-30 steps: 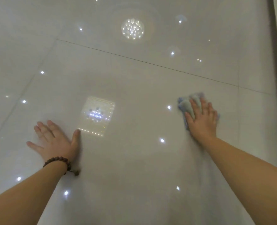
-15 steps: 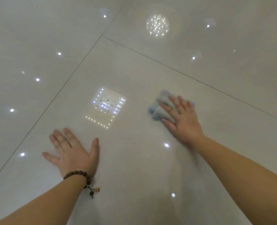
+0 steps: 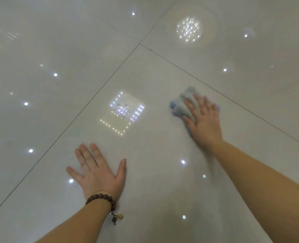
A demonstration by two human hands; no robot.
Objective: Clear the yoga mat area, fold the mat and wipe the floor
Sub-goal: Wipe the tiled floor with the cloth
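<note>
A glossy pale tiled floor (image 3: 145,172) fills the head view. My right hand (image 3: 204,120) presses flat on a crumpled blue-grey cloth (image 3: 182,106) with fingers straight and spread; the cloth bunches out past the fingertips to the left. My left hand (image 3: 98,172) rests flat on the floor nearer to me, fingers spread, with a brown bead bracelet (image 3: 101,199) on the wrist. No yoga mat is in view.
Dark grout lines (image 3: 92,100) cross the floor and meet at the upper middle. Ceiling lights reflect in the tiles as a round cluster (image 3: 189,29), a square cluster (image 3: 124,112) and scattered bright dots.
My right hand has slid the cloth leftward across the floor, toward the square reflection. The view has shifted left with it; my left hand stays planted flat.
</note>
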